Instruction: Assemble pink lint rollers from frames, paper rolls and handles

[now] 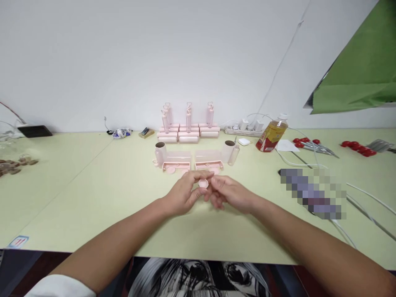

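Between the thumb and fingers of my left hand point(185, 194) is a small, pale pink round piece point(203, 183), its hollow face turned up. Close beside it, my right hand point(230, 192) is closed, thumb against the fingers, slightly blurred; whatever they grip is hidden. Just beyond my hands lie two open pink long cases, a left case point(176, 166) and a right case point(201, 166), with a flat pink disc point(170, 170) by the left one. Cardboard-like tubes, a left tube point(161, 150) and a right tube point(228, 150), stand behind, next to small clear pink bottles point(235, 156).
Stacked pink cases point(188, 137) with upright bottles stand against the wall. At right are a drink bottle point(272, 134), a power strip point(244, 131), red-handled tools point(312, 145), white cables point(318, 166) and a pixelated item point(309, 194). A dark device point(34, 131) sits far left.
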Available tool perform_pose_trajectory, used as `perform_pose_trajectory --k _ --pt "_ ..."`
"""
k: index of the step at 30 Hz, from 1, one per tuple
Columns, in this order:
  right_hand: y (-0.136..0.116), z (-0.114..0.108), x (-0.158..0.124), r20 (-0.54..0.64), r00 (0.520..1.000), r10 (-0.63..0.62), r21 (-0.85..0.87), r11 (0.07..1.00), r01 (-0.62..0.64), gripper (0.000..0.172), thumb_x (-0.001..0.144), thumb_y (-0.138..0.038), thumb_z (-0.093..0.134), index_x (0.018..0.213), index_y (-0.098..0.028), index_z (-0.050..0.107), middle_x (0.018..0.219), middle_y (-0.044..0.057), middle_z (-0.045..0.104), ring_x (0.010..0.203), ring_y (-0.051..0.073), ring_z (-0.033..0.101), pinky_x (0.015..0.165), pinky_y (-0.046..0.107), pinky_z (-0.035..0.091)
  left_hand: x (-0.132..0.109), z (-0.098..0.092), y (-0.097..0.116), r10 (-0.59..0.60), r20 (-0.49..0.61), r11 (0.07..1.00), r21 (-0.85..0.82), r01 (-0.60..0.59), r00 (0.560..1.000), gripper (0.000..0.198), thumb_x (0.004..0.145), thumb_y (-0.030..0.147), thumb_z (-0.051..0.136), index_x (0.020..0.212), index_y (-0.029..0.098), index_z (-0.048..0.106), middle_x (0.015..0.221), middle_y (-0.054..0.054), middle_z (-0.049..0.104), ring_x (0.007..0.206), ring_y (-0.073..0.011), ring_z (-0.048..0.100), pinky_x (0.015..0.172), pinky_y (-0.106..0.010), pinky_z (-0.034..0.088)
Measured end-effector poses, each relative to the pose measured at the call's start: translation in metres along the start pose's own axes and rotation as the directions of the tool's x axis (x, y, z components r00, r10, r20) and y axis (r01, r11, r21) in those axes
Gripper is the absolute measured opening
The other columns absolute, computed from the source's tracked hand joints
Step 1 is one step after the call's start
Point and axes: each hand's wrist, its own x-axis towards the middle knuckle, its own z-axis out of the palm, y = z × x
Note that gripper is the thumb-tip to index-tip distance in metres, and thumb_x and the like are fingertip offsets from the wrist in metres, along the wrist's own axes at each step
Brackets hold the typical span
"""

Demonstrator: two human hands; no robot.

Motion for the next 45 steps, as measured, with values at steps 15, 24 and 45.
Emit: perform_pose_trajectory --k 15,24,45 --pt "0.015 0.014 0.007 0.047 0.994 -0.102 0.41 0.909 0.074 0.025 0.076 -0.032 0.076 0.086 -0.022 0.055 0.074 -0.001 0.059 0.066 0.012 0.057 0.062 0.026 0.048 0.0 0.006 0.005 0.127 -0.114 0.967 0.233 -0.098 0.985 0.022 0.092 0.026 0.054 0.108 0.027 0.069 0.137 -0.01 0.044 0.13 -0.0273 0.04 0.102 -0.046 0.042" --pt "-0.016 -0.026 -0.001 -0.358 0.857 -0.371 -0.53 0.836 0.14 0.034 0.081 -0.036 0.062 0.111 -0.021 0.058 0.081 0.001 0.061 0.058 0.012 0.05 0.056 0.027 0.041 0.001 0.004 -0.002 0.01 -0.065 0.997 0.081 -0.004 0.998 0.03 0.093 0.024 0.052 0.12 0.027 0.063 0.132 -0.011 0.047 0.127 -0.0241 0.044 0.101 -0.043 0.045" --pt "-0.021 -0.072 0.004 -0.578 0.737 -0.349 -0.812 0.336 -0.478 0.021 0.081 -0.039 0.057 0.092 -0.021 0.054 0.072 0.003 0.065 0.063 0.018 0.056 0.052 0.026 0.028 -0.001 -0.009 -0.01 -0.399 0.292 0.903 0.292 0.316 0.869 0.029 0.088 0.038 0.052 0.101 0.02 0.071 0.082 -0.004 0.07 0.071 -0.0176 0.061 0.061 -0.027 0.043"
